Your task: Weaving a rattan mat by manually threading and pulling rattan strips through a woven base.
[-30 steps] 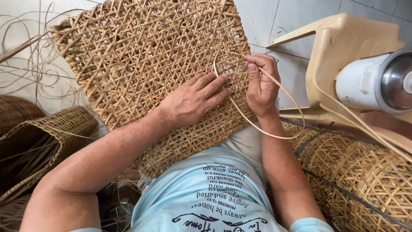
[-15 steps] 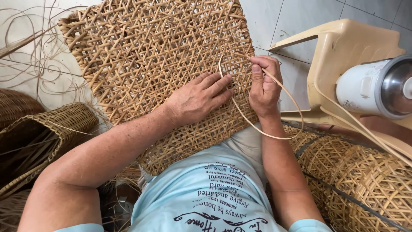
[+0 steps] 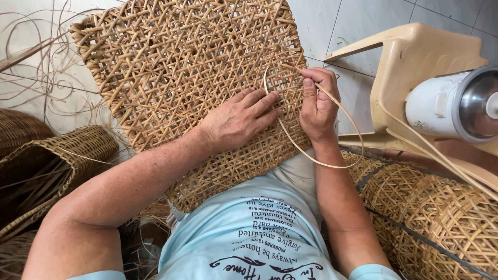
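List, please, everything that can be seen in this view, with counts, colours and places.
Woven cane panel: one, tan, open lattice, on the lap, centre.
Cane strip: one, pale, looping from the panel's right edge below the right hand.
Loose cane strands: several, pale, on the floor, upper left.
Woven basket: one, brown, left.
Woven cane piece: one, tan, lower right.
Plastic chair: one, beige, right.
Appliance: one, white and metal, far right.
Left hand: flat on the panel.
Right hand: pinching the strip.
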